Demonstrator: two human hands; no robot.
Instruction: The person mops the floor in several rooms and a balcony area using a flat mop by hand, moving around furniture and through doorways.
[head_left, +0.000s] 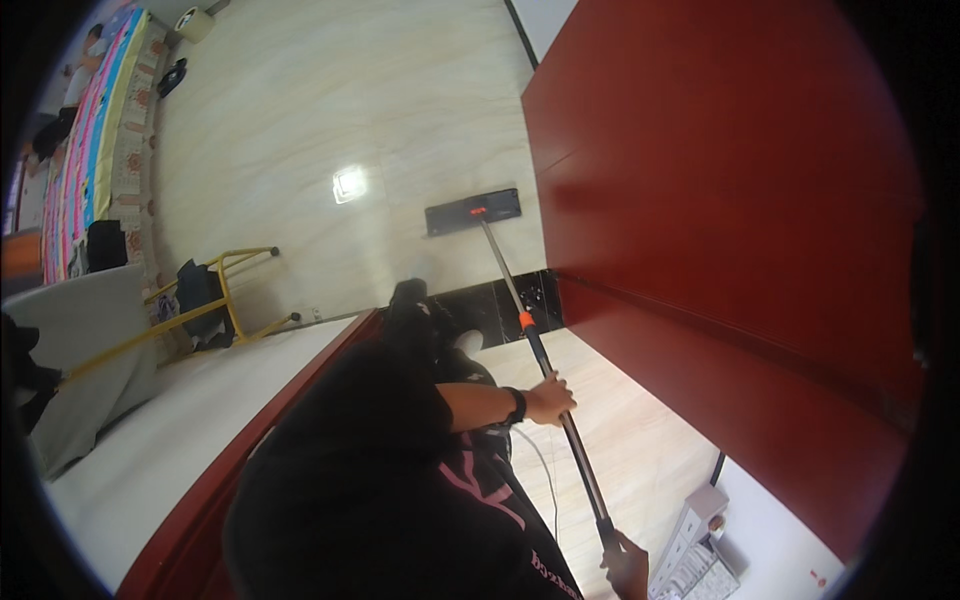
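Note:
My left hand (551, 399), with a black band on its wrist, is closed around the middle of a flat mop's pole (581, 457). Farther up, my right hand (626, 566) grips the dark upper end of the same pole near the bottom of the picture. An orange collar (526, 320) sits on the pole below my left hand. The mop's dark rectangular head (472, 212) lies flat on the pale marbled floor (360, 97), close to a red door panel (720, 150). My feet are near a black threshold strip (495, 311).
A red door frame (300, 405) edges the white wall. At left stands a yellow-framed stand (232, 300) with dark cloth on it. Beyond is a bed (112, 112) with striped bedding and people. A bin (193, 25), drawer cabinet (686, 536) and thin cable (550, 476) also show.

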